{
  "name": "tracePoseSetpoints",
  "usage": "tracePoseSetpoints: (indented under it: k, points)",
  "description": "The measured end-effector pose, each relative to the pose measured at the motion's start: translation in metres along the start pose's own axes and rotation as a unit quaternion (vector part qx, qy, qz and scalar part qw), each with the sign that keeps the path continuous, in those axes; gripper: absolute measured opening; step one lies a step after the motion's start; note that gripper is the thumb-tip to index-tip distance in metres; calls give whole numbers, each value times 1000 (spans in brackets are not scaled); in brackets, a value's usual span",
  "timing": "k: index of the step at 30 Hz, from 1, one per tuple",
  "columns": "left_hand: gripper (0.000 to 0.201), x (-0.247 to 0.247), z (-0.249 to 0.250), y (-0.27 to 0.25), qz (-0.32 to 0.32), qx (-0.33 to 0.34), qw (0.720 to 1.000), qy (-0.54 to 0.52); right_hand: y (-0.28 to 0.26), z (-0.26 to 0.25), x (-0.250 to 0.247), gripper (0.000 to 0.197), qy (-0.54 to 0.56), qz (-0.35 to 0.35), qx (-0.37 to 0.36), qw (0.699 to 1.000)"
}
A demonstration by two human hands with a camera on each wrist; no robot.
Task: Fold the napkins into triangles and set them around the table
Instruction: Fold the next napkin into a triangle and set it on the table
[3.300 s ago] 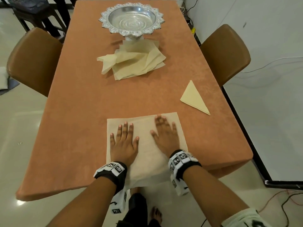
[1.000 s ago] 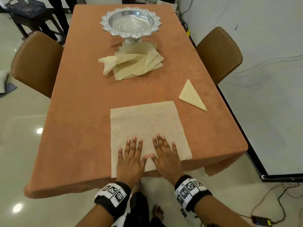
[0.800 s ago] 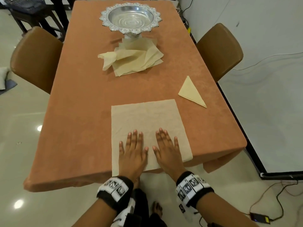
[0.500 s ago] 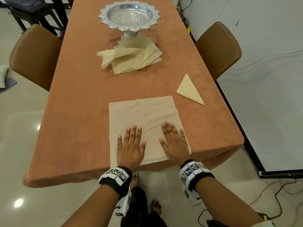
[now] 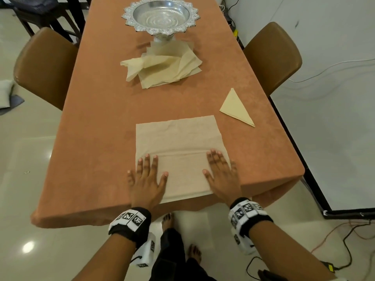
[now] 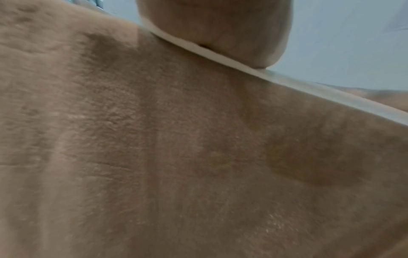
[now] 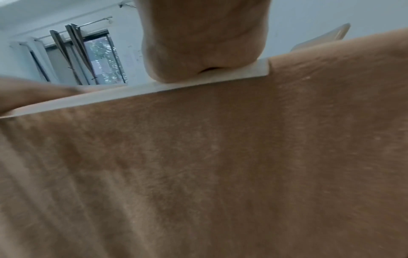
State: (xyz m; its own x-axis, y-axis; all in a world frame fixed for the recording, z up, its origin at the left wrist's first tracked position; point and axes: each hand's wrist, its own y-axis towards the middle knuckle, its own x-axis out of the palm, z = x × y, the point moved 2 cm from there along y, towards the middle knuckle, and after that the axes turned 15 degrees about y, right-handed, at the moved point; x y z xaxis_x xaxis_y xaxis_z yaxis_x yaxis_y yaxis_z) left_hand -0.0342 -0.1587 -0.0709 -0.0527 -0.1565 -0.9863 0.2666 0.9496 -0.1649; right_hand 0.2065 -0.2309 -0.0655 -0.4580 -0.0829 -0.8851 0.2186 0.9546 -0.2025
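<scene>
On an orange-clothed counter (image 5: 97,122), an unfolded napkin (image 5: 178,138) lies at the near edge under the left hand (image 5: 146,180) and right hand (image 5: 222,177), both flat with fingers spread; pressing outward could ruck it, skewing the fold.

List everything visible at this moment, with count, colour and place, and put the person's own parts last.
Table: one, orange-brown cloth, fills the middle of the head view.
Open napkin: one, beige, flat at the near table edge, under both hands.
Triangle napkin: one, pale yellow, near the right edge.
Napkin pile: count unclear, pale yellow, loose heap just in front of the bowl.
Bowl: one, silver, footed, far end of table.
Chairs: two, brown, one each side.
Cables: several, floor at right.
Left hand: flat on the napkin's near left.
Right hand: flat on its near right.
Feet: bare, below the table edge.
</scene>
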Motion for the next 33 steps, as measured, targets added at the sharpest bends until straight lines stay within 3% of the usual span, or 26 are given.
tracePoseSetpoints:
  k: [3,4,6,8,9,13,15,17,18,19,22,25,29,33]
  points:
    - [68,-14,-12,-4,-36,-110,992,-44,-1,8,-15,69,8,30,83,996]
    - [66,-20,0,-1,-23,-109,992,-50,2,-3,-15,67,22,40,81,996]
    - [60,-27,40,5,29,-25,999,-39,10,-36,-5,66,44,42,14,998]
    - [61,-20,69,8,2,43,998,-42,14,-54,9,70,41,-1,-33,999]
    - [63,-14,67,8,-17,46,998,-30,14,-50,12,71,29,-13,-34,999]
    - [66,-4,12,0,-29,-8,1000,3,3,5,-6,70,-3,20,31,999]
    - [67,-10,-14,-3,-69,-74,995,-15,0,27,-21,68,6,26,99,995]
    - [70,-25,-27,6,-96,-137,985,-37,5,29,-36,67,17,35,155,987]
    - [69,-34,-26,15,-82,-138,986,-45,13,20,-42,66,26,39,155,987]
    - [68,-43,-19,27,-56,-109,992,-43,23,7,-45,65,36,44,129,990]
    - [63,-57,29,72,-14,60,998,-9,72,-46,-44,63,52,20,-2,998]
    - [58,-50,59,109,-86,109,990,3,113,-77,-29,61,53,-47,-27,997]
    - [62,-41,20,138,-145,37,989,-11,130,-50,-23,62,17,-84,-16,996]
    - [66,-53,-38,161,-177,-47,982,-35,143,-13,-46,67,22,-71,73,995]
